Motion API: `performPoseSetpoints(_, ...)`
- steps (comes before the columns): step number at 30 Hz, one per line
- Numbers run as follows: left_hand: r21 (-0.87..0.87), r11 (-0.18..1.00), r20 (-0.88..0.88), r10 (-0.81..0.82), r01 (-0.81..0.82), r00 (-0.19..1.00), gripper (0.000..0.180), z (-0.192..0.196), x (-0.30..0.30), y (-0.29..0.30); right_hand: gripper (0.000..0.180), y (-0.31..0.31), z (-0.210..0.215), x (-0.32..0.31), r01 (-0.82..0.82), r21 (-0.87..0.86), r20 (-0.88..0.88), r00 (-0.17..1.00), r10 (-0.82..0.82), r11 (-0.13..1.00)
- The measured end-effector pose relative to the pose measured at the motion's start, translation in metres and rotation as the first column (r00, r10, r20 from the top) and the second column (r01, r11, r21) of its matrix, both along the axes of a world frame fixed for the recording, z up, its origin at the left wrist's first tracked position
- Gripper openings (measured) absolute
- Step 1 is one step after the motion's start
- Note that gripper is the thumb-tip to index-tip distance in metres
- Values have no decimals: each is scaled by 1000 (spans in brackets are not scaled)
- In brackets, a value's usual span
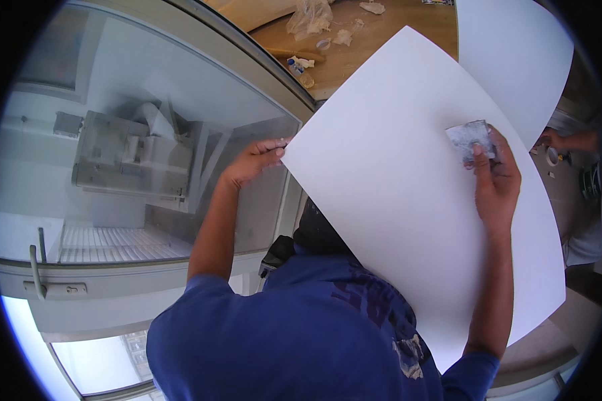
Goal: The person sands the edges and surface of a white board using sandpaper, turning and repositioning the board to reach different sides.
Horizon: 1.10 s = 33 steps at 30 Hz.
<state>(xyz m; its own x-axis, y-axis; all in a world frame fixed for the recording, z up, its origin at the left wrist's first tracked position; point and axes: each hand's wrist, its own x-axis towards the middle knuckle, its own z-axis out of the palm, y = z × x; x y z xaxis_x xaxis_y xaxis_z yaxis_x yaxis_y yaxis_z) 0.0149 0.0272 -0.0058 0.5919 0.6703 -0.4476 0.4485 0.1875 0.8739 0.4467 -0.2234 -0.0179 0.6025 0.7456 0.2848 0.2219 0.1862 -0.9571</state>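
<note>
A large white panel (394, 154) stretches in front of me, its pointed left corner near the glass door. My left hand (254, 164) pinches that corner between thumb and fingers. On the panel's right part, my right hand (496, 187) grips a folded piece of grey sandpaper (471, 137), thumb on the near side and fingers partly hidden behind it. White dust marks the sandpaper. It appears to lie against the panel's face, though exact contact is hard to make out.
At my left stands a framed glass door (247, 127) with a metal handle (37, 271). A second white panel (515, 60) is at the far right. Beyond lie a plastic bottle (303, 77) and a crumpled bag (311, 17). Another person's hand (555, 139) shows near a tape roll (552, 156).
</note>
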Motion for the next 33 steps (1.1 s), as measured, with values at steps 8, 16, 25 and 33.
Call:
performPoseSetpoints(8,461,874,-107,-114,151,988,42,25,28,-18,40,-1,2,-32,-346,90,-294,887,356,934)
performPoseSetpoints(16,629,750,183,-399,205,898,56,21,164,-155,26,-7,13,-43,-619,83,-419,689,591,781)
performPoseSetpoints(25,983,94,-152,-92,161,984,74,45,94,-95,16,-18,1,-13,-171,36,-135,975,174,985)
performPoseSetpoints(33,824,-11,-562,116,567,819,55,-6,4,-80,14,-15,0,2,43,25,-22,999,-42,999)
